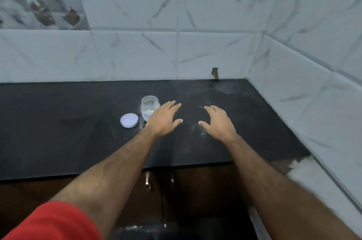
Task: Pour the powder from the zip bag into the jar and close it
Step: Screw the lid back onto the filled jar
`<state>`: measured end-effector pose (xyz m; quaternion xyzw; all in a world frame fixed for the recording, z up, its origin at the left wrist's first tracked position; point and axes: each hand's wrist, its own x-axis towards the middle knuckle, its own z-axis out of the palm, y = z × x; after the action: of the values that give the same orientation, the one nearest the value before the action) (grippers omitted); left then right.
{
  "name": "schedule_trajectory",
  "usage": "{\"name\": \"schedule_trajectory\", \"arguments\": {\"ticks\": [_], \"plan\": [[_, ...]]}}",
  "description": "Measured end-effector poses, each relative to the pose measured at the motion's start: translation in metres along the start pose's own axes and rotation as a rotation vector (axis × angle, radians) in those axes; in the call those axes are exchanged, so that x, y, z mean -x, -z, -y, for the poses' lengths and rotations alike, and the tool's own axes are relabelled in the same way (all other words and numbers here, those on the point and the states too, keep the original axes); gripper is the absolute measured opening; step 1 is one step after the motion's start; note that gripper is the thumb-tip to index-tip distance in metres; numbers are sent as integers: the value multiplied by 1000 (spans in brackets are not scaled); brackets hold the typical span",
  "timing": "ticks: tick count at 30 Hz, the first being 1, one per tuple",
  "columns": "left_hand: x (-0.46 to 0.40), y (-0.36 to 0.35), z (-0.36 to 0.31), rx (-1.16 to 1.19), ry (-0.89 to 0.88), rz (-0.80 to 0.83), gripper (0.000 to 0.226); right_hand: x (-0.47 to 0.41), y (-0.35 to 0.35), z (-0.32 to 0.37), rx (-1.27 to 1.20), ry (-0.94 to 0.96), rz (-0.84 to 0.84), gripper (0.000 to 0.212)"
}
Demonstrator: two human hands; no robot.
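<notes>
A: Jar (149,106) status?

B: Clear, upright on the black bench (58,132), mouth uncovered. A little white powder (148,112) at the bottom. Sits toward the back, left of centre.

A: Lid (129,120)?

B: White, round, flat on the bench just left and in front of the jar, apart from it.

A: Bag?

B: Cannot tell. A bit of something with blue marks shows at the jar's base, mostly hidden by the left hand (164,120).

A: Hands?

B: Left hand palm down, fingers spread, holding nothing, overlapping the jar's lower right side in view; contact cannot be told. Right hand (218,123) palm down, fingers slightly curled and apart, holding nothing, well right of the jar. Gap of bare bench between the hands.

A: Other notes?

B: White dust (202,132) scattered on the bench near the right thumb. Red sleeve (52,222) on the left arm. Marbled tile wall (195,24) behind and to the right.
</notes>
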<state>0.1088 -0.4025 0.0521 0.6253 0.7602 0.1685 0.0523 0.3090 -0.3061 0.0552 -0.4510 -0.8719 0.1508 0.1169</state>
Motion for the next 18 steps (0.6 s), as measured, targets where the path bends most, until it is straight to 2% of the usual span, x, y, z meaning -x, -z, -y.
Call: {"name": "schedule_trajectory", "arguments": {"ticks": [8, 18], "plan": [[-16, 37, 123, 16, 137, -51, 66, -80, -51, 91, -120, 59, 106, 71], [-32, 21, 183, 146, 304, 42, 75, -133, -97, 120, -370, -72, 273, 95]]}}
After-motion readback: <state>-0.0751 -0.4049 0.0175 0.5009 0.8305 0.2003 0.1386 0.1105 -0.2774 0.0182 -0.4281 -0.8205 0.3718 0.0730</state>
